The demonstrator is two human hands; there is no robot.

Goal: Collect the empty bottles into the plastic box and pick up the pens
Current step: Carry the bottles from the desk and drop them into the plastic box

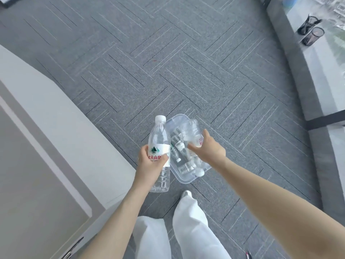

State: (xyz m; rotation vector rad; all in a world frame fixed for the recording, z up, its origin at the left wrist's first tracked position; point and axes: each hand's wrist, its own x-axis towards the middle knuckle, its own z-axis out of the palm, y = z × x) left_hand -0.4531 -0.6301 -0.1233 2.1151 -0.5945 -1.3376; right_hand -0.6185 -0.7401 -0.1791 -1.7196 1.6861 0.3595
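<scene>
A clear plastic box (182, 179) stands on the grey carpet in front of my feet, with several empty bottles lying in it. My left hand (152, 164) grips an empty clear bottle with a white label (158, 144), held upright just left of the box. Over the box, my right hand (209, 149) holds a second empty bottle (191, 130), blurred and tilted. At the bottom right edge lies a small dark and pink object (248, 255) that may be a pen.
A pale desk or cabinet (46, 146) fills the left side. Along the right runs a low glass-topped table (321, 75) bearing two black mesh pen holders (312, 35). My white-trousered legs (186, 227) stand below the box. Open carpet lies beyond.
</scene>
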